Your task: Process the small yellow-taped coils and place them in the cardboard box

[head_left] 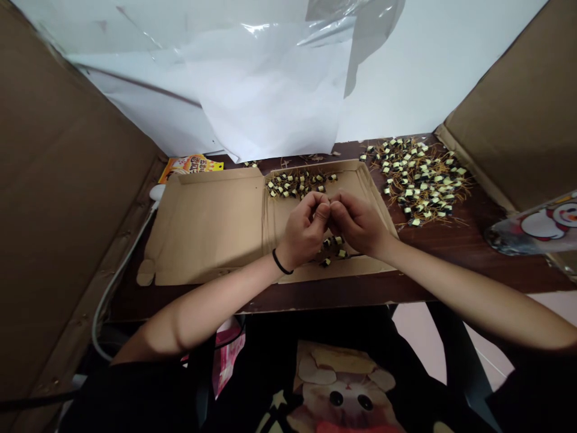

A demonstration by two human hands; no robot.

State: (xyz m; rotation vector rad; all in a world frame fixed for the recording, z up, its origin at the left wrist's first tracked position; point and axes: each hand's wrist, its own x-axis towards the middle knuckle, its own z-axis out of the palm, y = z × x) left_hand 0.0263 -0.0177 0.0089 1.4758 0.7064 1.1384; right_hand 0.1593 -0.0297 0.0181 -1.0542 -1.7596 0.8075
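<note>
My left hand [305,231], with a black band at its wrist, is closed in a pinch above the right half of an open cardboard box [211,225]. Fingertip to fingertip with it, my right hand [358,224] is pinched too. Whatever they hold between them is too small and hidden to make out. Behind my hands, inside the box, lies a cluster of small black parts with pale yellow tops [300,183]. Several more such parts [333,249] lie under and in front of my hands.
A large pile of the same parts with thin brown wires [421,180] covers the table's [478,258] right back. A clear bottle [532,228] lies at the far right. A yellow packet [192,165] and white cable [117,276] are left. Cardboard walls [58,156] stand at both sides.
</note>
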